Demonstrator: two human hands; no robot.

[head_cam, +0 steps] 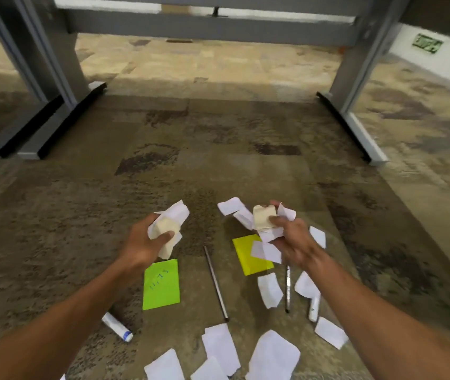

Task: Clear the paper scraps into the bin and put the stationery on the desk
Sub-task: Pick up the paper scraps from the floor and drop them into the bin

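1. Left hand (143, 242): grip closed around a wad of white and tan paper scraps (167, 229), held above the carpet (54, 215).
2. Right hand (291, 237): grip closed on a second bunch of scraps (263, 219), white pieces sticking out on both sides, a tan piece on top.
3. Loose scraps on the floor: a cluster of white pieces (219, 349) near the bottom edge, one (269, 289) between the two pens, one (330, 331) at lower right, more beside the right wrist.
4. Green sticky note (161, 283) lies flat below the left hand, handwriting on it. Yellow sticky note (251, 255) lies under the right hand, partly covered by a white scrap.
5. Stationery on the carpet: thin metal pen (215, 283) between the two notes; second pen (288, 290) right of it; white tube (117, 326) with a blue end by the left forearm; another white tube (314, 308) beside the right forearm.
6. Grey legs of the surface (62, 64) stand well ahead, left and right. Bin not in frame.
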